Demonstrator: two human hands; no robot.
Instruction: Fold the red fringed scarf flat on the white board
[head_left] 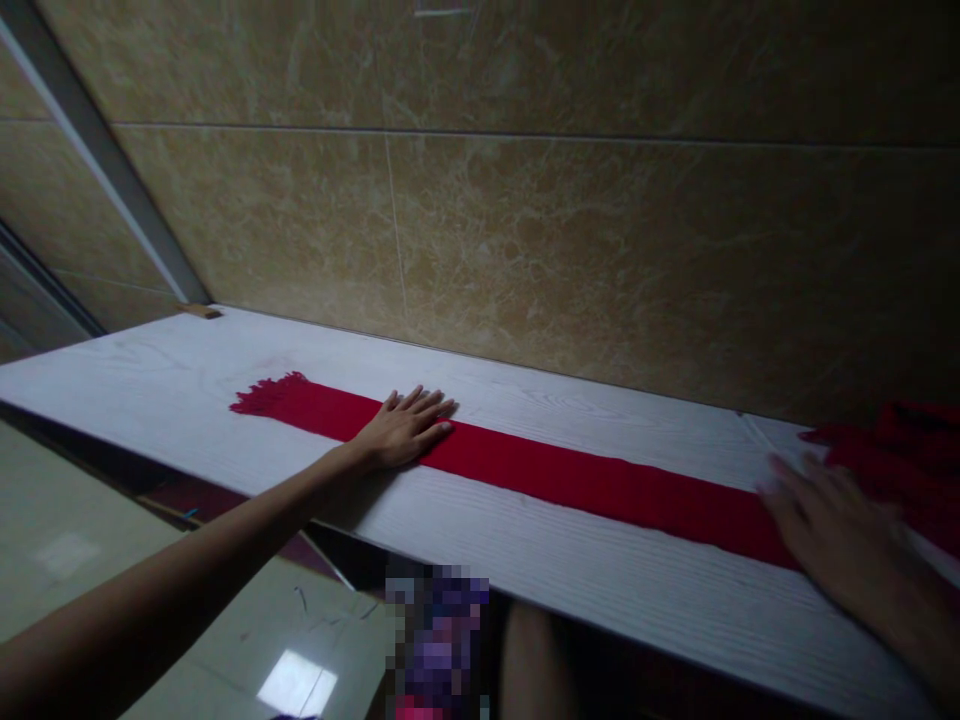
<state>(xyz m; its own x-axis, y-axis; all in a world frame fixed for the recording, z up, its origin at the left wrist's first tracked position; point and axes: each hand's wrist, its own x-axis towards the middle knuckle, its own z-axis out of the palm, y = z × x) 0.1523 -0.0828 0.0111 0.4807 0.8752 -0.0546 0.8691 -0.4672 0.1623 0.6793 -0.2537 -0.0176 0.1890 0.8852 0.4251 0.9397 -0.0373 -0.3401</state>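
Note:
A long red knitted scarf lies flat along a white wood-grain board, with its fringed end at the left. Further right, the scarf bunches into loose folds. My left hand rests palm down on the scarf, fingers spread and holding nothing. My right hand is motion-blurred, its fingers open and spread at the scarf's lower edge, near the bunched part. The scarf's far right end is cut off by the frame.
A beige marble-patterned tile wall rises behind the board. A grey metal strip runs down the wall at the left. A small wooden piece sits at the board's far corner. A shiny tiled floor lies below, with a pixelated patch under the board's near edge.

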